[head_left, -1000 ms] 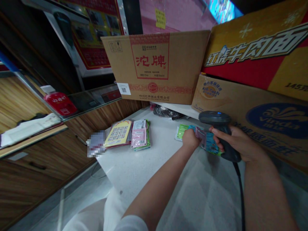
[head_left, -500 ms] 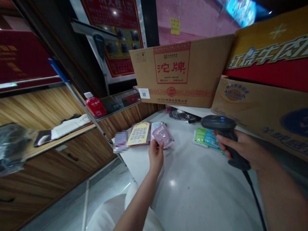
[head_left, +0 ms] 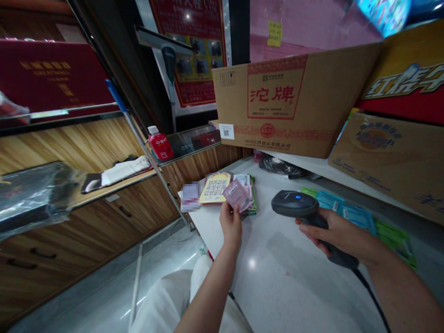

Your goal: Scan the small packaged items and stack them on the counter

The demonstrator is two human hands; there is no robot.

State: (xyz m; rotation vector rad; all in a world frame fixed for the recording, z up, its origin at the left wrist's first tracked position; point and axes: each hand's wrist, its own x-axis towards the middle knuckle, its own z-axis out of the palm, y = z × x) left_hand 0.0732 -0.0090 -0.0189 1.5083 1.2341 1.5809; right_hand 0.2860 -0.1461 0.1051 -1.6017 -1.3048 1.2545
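Observation:
My left hand (head_left: 231, 225) pinches a small pink packet (head_left: 237, 195) and holds it just above a stack of packets (head_left: 249, 192) at the far left of the white counter (head_left: 277, 268). A dark handheld barcode scanner (head_left: 305, 217) with a blue light on top is gripped in my right hand (head_left: 338, 236); its head points left toward the pink packet and its cable trails off to the lower right. Blue and green packets (head_left: 357, 217) lie on the counter behind my right hand.
A yellow QR-code card (head_left: 217, 187) lies beside the stack. Large cardboard boxes (head_left: 294, 101) are stacked along the back and right. A black bag (head_left: 279, 166) sits under one box. To the left are wooden drawers, a glass shelf and a red bottle (head_left: 160, 144).
My left hand lifted the pink packet from the blue and green packets and carried it left to the stack. The scanner hand swung left after it.

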